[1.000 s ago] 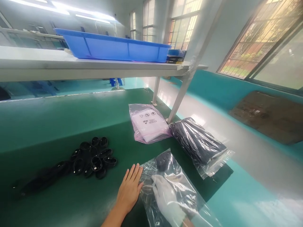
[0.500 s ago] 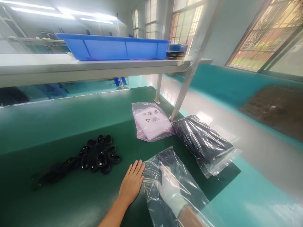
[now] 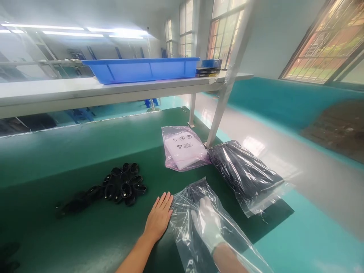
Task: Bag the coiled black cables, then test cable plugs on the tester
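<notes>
My left hand, bare, lies flat with fingers extended on the green tabletop, its fingertips at the left edge of a clear plastic bag. My right hand, in a white glove, is inside that bag. Its thumb stands apart from its fingers, and the fingertips rest on dark contents toward the bag's far end. What those contents are I cannot make out through the shiny plastic. To the right lies another clear bag full of long black things.
Several black loops lie in a pile on the green table at left. A pink printed bag sits farther back, near a shelf post. Above, a blue tray and small boxes stand on a white shelf.
Inside the clear bag, my right hand has shifted slightly, its fingers less stretched toward the far end. My left hand stays in place. The camera view has tilted slightly.
</notes>
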### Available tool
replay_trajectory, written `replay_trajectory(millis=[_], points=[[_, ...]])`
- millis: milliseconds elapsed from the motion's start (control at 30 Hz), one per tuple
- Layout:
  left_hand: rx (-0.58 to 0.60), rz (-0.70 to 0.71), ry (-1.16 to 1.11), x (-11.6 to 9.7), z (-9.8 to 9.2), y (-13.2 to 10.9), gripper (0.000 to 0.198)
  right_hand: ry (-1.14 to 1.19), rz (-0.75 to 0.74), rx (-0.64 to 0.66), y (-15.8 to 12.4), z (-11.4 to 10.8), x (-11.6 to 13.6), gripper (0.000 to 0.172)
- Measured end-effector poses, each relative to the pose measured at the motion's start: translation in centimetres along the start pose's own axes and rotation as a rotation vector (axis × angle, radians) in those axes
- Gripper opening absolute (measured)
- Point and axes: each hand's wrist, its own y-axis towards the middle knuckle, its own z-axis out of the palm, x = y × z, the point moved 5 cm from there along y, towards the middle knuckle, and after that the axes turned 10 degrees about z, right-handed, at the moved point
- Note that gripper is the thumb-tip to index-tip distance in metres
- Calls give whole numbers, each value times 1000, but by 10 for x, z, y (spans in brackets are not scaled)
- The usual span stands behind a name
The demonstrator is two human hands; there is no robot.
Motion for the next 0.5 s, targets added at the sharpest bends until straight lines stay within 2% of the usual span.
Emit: replay_trajectory(millis=[133,200,333,433,500], points=[[10,-7,-3,0,-5,1,48,3,-25,-26,1,-5,4,52],[8,-26,-4,-1,-11,-1,48,-6,-58,-38,-2,-9,-2,50],[-7,-84,0,-3,-23,-12,49,-72,-175,-95,-25,-9,-39,45],[17,-100,-12,-4,-21,-17,48,-124,-355,-150,-55,3,-70,44],[29,-110,-23,-1,-18,-14,48,-124,-401,-170,-72,10,-84,44]])
